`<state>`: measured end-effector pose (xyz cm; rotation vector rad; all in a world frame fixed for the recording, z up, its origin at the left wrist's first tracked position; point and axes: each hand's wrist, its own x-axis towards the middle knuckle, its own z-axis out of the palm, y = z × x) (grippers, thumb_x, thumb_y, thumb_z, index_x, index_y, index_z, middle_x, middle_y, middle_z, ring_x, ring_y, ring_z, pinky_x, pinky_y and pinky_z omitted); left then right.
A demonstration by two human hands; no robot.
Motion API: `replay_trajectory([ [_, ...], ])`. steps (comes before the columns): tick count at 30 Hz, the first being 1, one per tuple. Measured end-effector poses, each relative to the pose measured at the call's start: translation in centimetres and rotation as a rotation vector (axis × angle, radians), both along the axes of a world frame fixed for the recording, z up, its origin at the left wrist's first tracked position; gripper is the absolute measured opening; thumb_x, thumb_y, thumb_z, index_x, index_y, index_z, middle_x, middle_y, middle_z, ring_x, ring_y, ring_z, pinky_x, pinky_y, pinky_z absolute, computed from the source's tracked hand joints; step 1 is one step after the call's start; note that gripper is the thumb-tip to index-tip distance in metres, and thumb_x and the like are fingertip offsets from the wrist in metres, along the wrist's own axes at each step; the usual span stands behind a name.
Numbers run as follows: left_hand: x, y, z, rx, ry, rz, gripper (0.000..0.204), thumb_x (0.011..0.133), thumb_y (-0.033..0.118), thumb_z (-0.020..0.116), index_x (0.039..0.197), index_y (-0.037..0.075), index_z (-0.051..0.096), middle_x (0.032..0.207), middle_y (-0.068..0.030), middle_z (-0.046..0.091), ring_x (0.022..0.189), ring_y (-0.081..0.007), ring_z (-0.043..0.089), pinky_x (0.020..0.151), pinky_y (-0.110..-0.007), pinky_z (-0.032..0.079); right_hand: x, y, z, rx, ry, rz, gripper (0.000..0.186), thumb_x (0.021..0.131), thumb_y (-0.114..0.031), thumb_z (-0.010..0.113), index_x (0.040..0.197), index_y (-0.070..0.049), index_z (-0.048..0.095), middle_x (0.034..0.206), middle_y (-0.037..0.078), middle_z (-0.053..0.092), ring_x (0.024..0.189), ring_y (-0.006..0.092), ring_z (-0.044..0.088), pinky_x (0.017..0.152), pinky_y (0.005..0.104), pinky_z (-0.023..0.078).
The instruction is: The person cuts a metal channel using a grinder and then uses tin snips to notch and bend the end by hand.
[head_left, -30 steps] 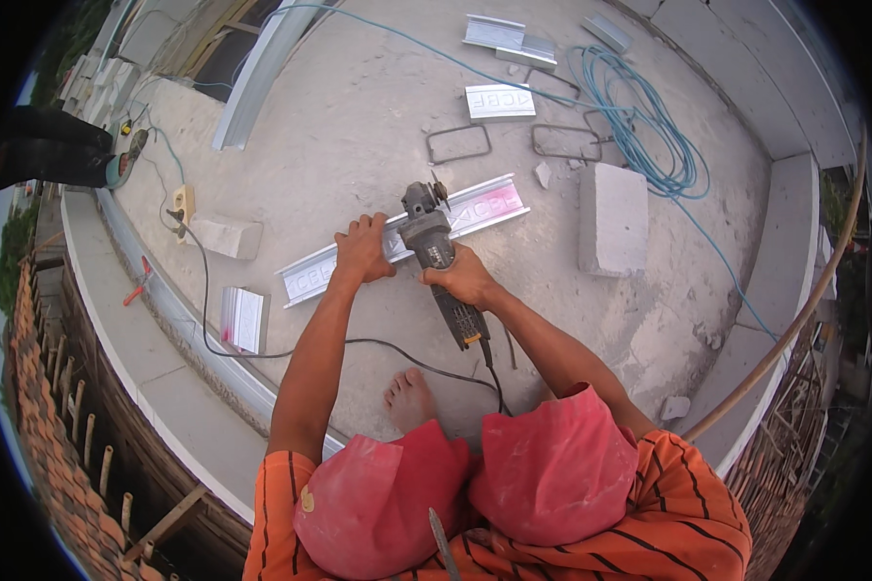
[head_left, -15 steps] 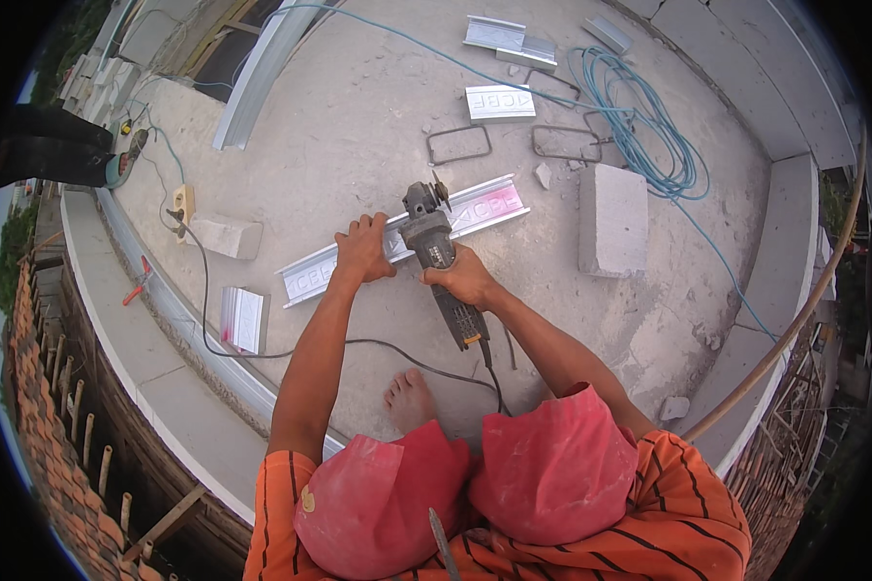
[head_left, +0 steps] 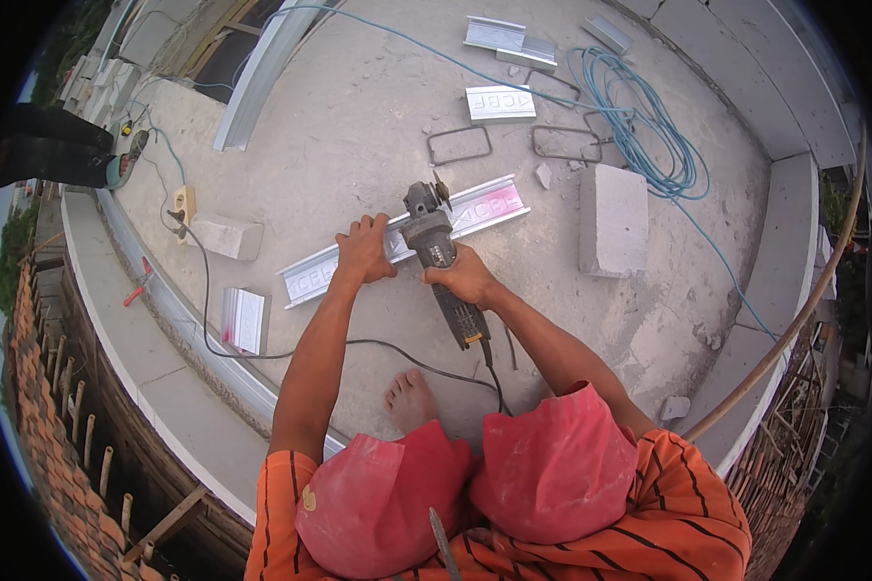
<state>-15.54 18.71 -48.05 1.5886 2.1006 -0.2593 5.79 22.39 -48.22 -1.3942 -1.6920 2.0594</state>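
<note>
My left hand is closed on a silver metal channel that lies diagonally on the concrete, a pink mark near its right end. My right hand grips the dark body of an angle grinder, whose disc head is over the channel, just right of my left hand; whether the disc touches it I cannot tell. The grinder's black cord runs toward an extension socket on the left. A short channel offcut lies left of my arm.
A pale block sits right, below coiled blue hose. Channel pieces and wire loops lie ahead. A person's leg and sandal are at left. A low block parapet borders the right side, with a drop beyond.
</note>
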Motion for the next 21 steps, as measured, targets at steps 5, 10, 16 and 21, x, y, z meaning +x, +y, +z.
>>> replay_trajectory([
  [5, 0.1, 0.0, 0.2, 0.004, 0.001, -0.002, 0.093, 0.053, 0.022, 0.089, 0.134, 0.015, 0.044, 0.128, -0.0113, 0.052, 0.123, -0.0354, 0.051, 0.097, -0.062, 0.041, -0.1, 0.0, 0.1, 0.006, 0.022, -0.008, 0.052, 0.068, -0.027, 0.078, 0.107, 0.005, 0.065, 0.098, 0.018, 0.069, 0.090, 0.0263, 0.066, 0.082, 0.0359, 0.051],
  [10, 0.1, 0.0, 0.1, 0.001, 0.010, -0.007, 0.094, 0.052, 0.022, 0.089, 0.134, 0.015, 0.044, 0.128, -0.0112, 0.052, 0.122, -0.0351, 0.051, 0.096, -0.061, 0.042, 0.0, 0.0, -0.5, 0.000, -0.002, -0.018, 0.053, 0.067, -0.028, 0.078, 0.106, 0.005, 0.065, 0.097, 0.018, 0.069, 0.090, 0.0271, 0.066, 0.082, 0.0358, 0.051],
  [16, 0.2, -0.1, 0.2, 0.004, 0.019, -0.004, 0.094, 0.053, 0.022, 0.089, 0.135, 0.015, 0.044, 0.128, -0.0108, 0.052, 0.122, -0.0345, 0.051, 0.095, -0.059, 0.042, -0.2, 0.1, -0.7, 0.020, -0.002, -0.024, 0.054, 0.067, -0.029, 0.078, 0.106, 0.005, 0.065, 0.097, 0.019, 0.069, 0.089, 0.0280, 0.067, 0.081, 0.0362, 0.052],
  [21, 0.2, -0.2, 0.2, 0.009, 0.021, -0.005, 0.094, 0.053, 0.022, 0.089, 0.135, 0.015, 0.044, 0.128, -0.0103, 0.052, 0.122, -0.0334, 0.051, 0.096, -0.058, 0.041, -0.2, 0.4, -0.7, 0.007, -0.013, 0.009, 0.054, 0.066, -0.030, 0.078, 0.105, 0.005, 0.065, 0.098, 0.019, 0.069, 0.089, 0.0279, 0.067, 0.081, 0.0366, 0.052],
])
